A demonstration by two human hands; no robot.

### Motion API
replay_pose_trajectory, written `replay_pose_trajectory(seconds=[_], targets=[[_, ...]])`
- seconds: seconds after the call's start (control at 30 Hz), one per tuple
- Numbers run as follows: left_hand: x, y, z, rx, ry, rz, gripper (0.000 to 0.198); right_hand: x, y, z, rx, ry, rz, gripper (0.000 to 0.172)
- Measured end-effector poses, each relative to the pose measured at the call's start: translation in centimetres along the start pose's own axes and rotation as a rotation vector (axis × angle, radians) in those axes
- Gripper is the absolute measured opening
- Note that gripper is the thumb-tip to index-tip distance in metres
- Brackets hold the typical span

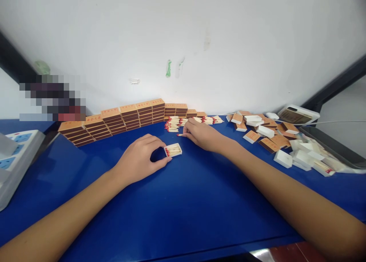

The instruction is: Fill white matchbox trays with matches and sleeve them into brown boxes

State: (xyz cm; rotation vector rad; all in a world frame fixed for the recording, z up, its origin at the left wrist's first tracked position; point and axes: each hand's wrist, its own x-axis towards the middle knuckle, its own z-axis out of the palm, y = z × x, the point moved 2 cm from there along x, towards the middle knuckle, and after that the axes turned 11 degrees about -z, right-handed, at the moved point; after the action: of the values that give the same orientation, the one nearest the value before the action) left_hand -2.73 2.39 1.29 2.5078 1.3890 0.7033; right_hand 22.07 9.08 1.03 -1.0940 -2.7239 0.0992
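My left hand (pixel 143 155) grips one end of a small white matchbox tray (pixel 180 149) between thumb and fingers, on the blue table. Red-tipped matches (pixel 172 150) lie inside the tray. Farther back and to the right, my right hand (pixel 200 134) is closed in a pinch at a match (pixel 180 135), whose red head sticks out to the left of the fingertips. Whether more matches are in that pinch is hidden. Just beyond this hand, loose matches (pixel 172 124) are heaped in a row, partly covered by it.
Stacked matchboxes (pixel 128 115) line the wall at left and centre. Matchbox sleeves (pixel 268 144) and white trays (pixel 283 158) lie scattered at right, beside a dark phone-like slab (pixel 331 146) and a white-edged device (pixel 299 114). A power strip (pixel 21 155) sits at far left.
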Motion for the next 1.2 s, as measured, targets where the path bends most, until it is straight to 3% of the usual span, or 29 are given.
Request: replay_pose_trajectory(seconds=[0.57,0.73,0.83,1.0,1.2], targets=[[0.0,0.0,-0.1,0.0,0.009,0.001,0.025,-0.3,0.6,-0.3,0.084,0.008,0.022,0.012],[0.0,0.1,0.0,-0.003,0.01,0.001,0.025,-0.5,-1.3,-1.5,0.265,0.035,-0.055,0.017],[0.0,0.1,0.1,0.002,0.008,0.003,0.026,-0.7,-3.2,-2.1,0.371,-0.014,-0.102,0.016],[-0.1,0.1,0.0,0.003,0.007,0.008,0.027,-1.0,-5.6,-2.4,0.334,-0.107,-0.126,0.014],[0.0,0.1,0.1,0.003,0.012,0.004,0.026,-1.1,-5.8,-2.3,0.296,-0.162,-0.142,0.012]])
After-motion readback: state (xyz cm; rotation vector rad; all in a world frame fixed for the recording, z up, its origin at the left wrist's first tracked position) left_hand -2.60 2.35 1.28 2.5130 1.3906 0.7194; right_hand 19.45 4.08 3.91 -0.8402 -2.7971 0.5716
